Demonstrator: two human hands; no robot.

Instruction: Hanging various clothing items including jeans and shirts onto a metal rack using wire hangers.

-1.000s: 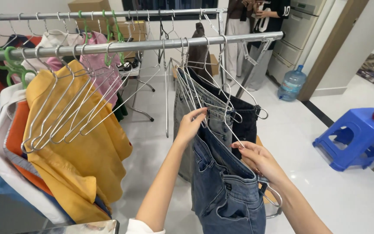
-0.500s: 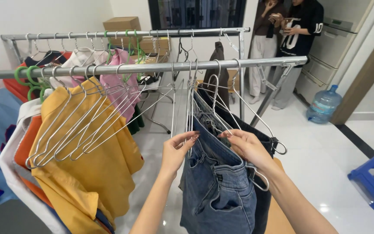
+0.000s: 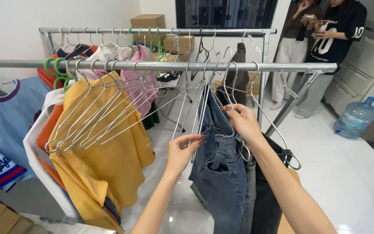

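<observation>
White tiled floor (image 3: 347,173), white walls; two steel clothes rails — front rail (image 3: 161,66) across mid-frame, second rail (image 3: 152,31) behind it at upper centre.

Head view: blue jeans (image 3: 219,173) hang from the front rail at lower centre, with grey and black trousers just right of them. Right hand (image 3: 243,121), centre frame, fingers pinched on a wire hanger (image 3: 232,84) above the jeans. Left hand (image 3: 182,151), lower centre, fingers curled round a bare wire hanger (image 3: 200,117) just left of the jeans. Yellow shirt (image 3: 104,173) at left under a bunch of empty hangers. Water jug (image 3: 355,119) at right edge; two people stand upper right.
</observation>
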